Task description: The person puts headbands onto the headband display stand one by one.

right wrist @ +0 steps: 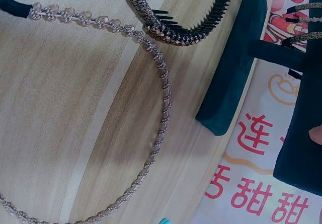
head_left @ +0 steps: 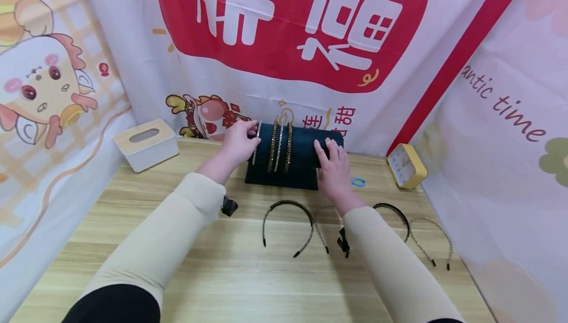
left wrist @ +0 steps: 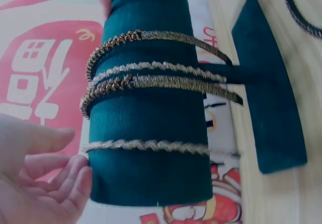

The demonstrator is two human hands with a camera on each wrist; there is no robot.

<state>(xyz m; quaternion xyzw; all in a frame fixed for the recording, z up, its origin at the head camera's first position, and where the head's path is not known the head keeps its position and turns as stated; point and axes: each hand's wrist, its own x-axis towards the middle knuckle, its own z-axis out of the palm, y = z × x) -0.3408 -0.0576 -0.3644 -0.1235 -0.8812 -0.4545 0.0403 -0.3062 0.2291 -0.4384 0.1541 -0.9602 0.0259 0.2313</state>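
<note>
A dark teal velvet T-bar display stand (head_left: 306,150) stands at the back of the table, with several headbands over its roll. At the roll's left end, my left hand (head_left: 239,140) is beside a thin braided headband (left wrist: 151,145). Its thumb is apart from the loosely bent fingers (left wrist: 75,183), whose tips are right by the headband's upper end. Two chunky beaded headbands (left wrist: 171,82) with a thin silvery headband (left wrist: 156,66) between them sit mid-roll. My right hand (head_left: 334,167) grips the roll's right end, fingers over the top.
On the table lie a black-toothed headband (head_left: 288,203), a beaded wire headband (right wrist: 165,93) and others to the right. A white tissue box (head_left: 153,148) with a wooden lid stands left, a yellow clock (head_left: 407,165) right. A blue ring (head_left: 358,181) lies near my right hand.
</note>
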